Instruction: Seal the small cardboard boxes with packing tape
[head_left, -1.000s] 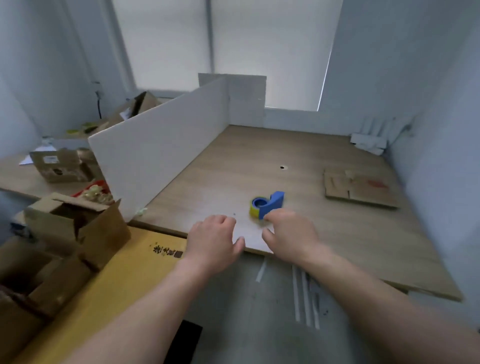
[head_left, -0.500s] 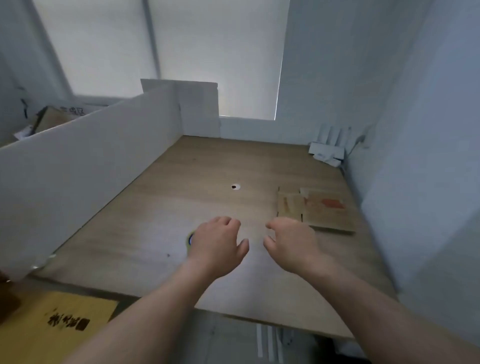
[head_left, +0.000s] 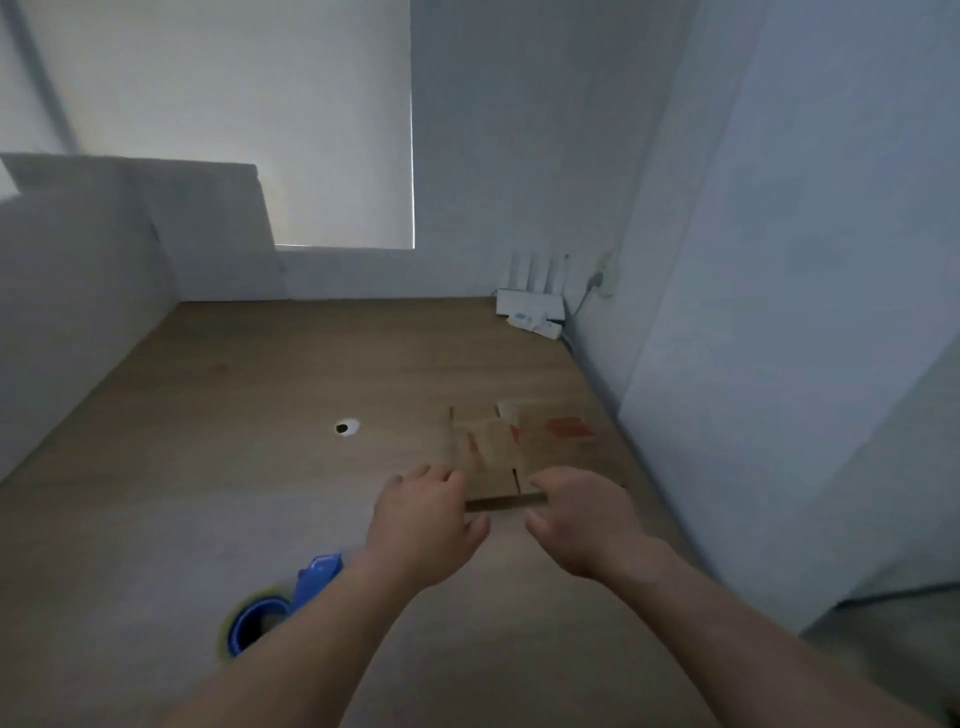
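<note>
— Wooden tabletop (head_left: 260, 389) fills the view, closed in by pale walls. What lies nearest?

— Down beside the left forearm, a blue tape dispenser (head_left: 317, 571) with its roll. It sits on the table and nobody is holding it.

— And the hands?

— The left hand (head_left: 423, 519) and right hand (head_left: 582, 525) reach out side by side, right at the near edge of the flattened cardboard box (head_left: 519, 447), which lies flat toward the right side of the table. Their fingers are loosely bent and both thumbs are clear of the board, so I see no grip. Blur hides whether any fingertip touches that edge.

— How would you expect the box to handle?

— Light, I'd judge. It should be stiff across each panel but floppy at the creases and at the slit between the flaps. Lifted by one flap, it would likely fold and droop. I'd take the near edge with a hand either side of the slit, thumbs under and fingers on top. Dry cardboard shouldn't slip, though corners crush if squeezed.

— Anything beyond it?

— A small hole (head_left: 343, 427) in the tabletop, left of the box. A white router (head_left: 530, 312) stands in the far corner, with a bright window blind (head_left: 234, 104) above.
</note>
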